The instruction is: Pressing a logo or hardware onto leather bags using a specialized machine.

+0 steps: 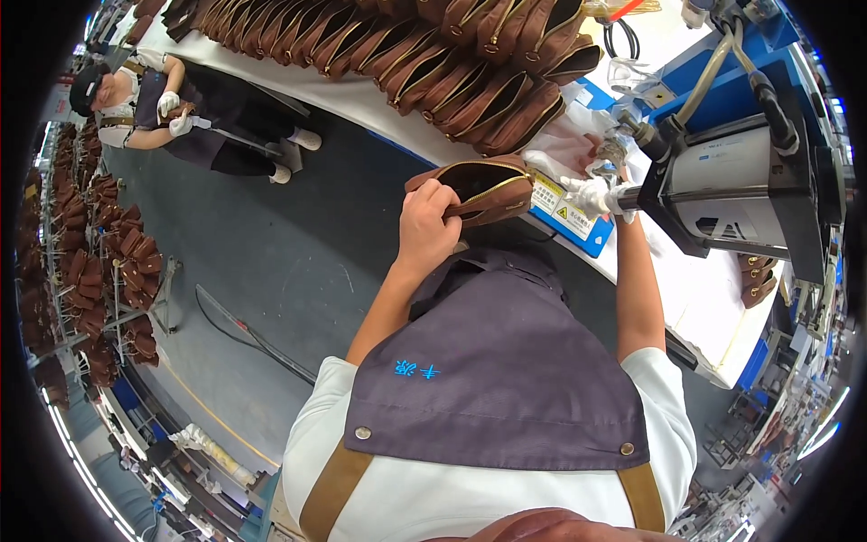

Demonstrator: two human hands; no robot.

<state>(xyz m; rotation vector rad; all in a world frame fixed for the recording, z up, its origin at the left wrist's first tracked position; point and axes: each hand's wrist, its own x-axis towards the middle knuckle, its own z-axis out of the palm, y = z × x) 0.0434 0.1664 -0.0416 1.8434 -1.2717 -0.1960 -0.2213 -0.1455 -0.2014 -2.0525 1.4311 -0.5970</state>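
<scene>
My bare left hand (pixel 429 219) is closed on the near left side of a brown zip pouch (pixel 508 206). The pouch's gold-toothed zipper is undone, and its dark inside faces up. In a white glove, my right hand (pixel 589 196) is beside the bench-top machine (pixel 722 185), just right of the pouch, with its fingers stretched toward the pouch. Part of this hand is hidden by the machine's metal parts, and I see nothing held in it. A blue plate with a yellow warning label (pixel 571 215) lies between the pouch and the machine.
Rows of brown unzipped pouches (pixel 433 77) cover the far part of the white table (pixel 700 303). A few more pouches (pixel 757 280) lie at the right. Brown pieces hang on racks (pixel 86 271) at the left. A co-worker (pixel 144 113) in white gloves stands at the far left.
</scene>
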